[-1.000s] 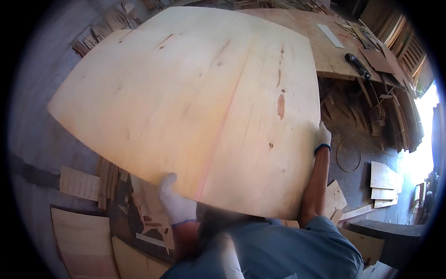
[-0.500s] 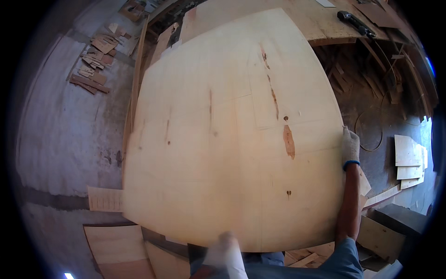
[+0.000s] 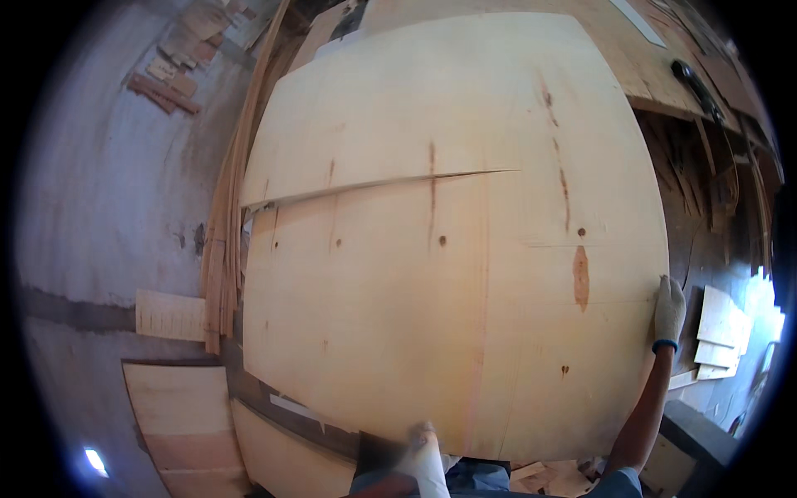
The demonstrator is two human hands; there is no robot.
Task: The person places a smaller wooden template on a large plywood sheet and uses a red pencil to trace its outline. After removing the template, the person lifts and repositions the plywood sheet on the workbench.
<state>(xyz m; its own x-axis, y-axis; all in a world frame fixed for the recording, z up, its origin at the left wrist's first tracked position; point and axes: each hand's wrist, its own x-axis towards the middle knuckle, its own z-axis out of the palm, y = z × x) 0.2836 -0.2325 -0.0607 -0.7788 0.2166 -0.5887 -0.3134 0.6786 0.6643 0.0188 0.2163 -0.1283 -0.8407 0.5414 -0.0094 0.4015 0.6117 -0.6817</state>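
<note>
A gloved right hand (image 3: 669, 311) holds a large plywood sheet (image 3: 374, 307) by its right edge.
The pale sheet spreads before the person, its far end overlapping a wooden bench (image 3: 635, 70); a slit enters from the left. At the near edge, a blurred white tube (image 3: 428, 471) mostly hides the left hand (image 3: 450, 461), whose grip I cannot tell.

Strips (image 3: 219, 274) left of sheet (image 3: 374, 290), boards (image 3: 719, 324) right

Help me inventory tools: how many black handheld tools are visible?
1: the black handheld tool lies on the wooden worktable, right of the large plywood sheet. Others may be hidden.
</note>
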